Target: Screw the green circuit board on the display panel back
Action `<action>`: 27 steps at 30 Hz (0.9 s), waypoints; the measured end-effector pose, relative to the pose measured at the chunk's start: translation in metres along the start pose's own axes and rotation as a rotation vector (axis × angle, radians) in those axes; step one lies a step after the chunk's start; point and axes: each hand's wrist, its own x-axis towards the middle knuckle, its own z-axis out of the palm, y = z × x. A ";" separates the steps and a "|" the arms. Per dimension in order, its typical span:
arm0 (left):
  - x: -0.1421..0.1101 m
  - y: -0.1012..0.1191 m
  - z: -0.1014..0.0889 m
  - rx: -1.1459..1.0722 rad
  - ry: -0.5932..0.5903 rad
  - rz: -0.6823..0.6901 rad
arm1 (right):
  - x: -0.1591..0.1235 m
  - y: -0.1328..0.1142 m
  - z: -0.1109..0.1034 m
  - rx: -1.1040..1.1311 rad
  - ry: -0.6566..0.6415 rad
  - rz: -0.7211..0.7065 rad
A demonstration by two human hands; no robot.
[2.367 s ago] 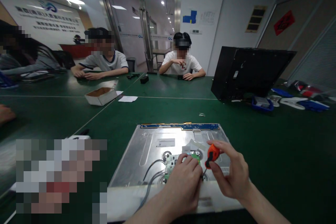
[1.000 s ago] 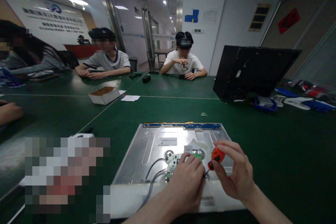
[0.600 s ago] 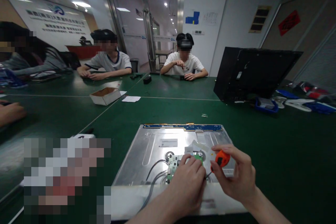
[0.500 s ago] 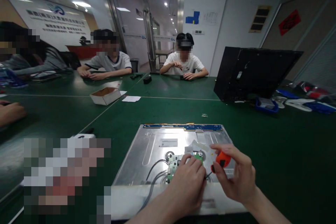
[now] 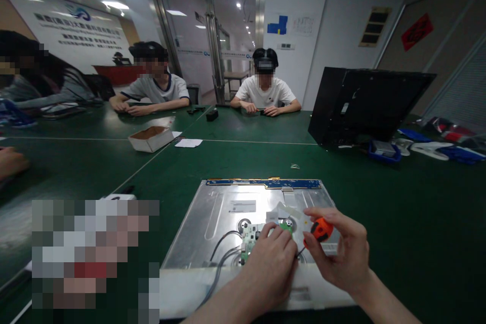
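A flat metal display panel lies on the table in front of me, a narrow blue board along its far edge. On its middle sits a green circuit board with grey cables running off to the left. My left hand is curled over this board and holds it, covering much of it; its thumb is hidden. To its right, my right hand pinches the orange-and-black handle of a screwdriver between thumb and fingers. The tilted shaft runs down toward the board's right side, its tip hidden by my left hand.
Beyond the panel stand an open white box, a paper slip and a small black block. A large black monitor is at the right, near a blue tray. Other people sit across the table and at the left.
The screwdriver handle has turned a little in my right hand, showing different black patches. My left hand stays in place on the board. A person opposite has lowered one hand to the table.
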 end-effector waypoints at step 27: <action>-0.001 -0.002 0.002 -0.001 0.002 0.019 | 0.010 -0.007 -0.005 -0.116 -0.069 -0.079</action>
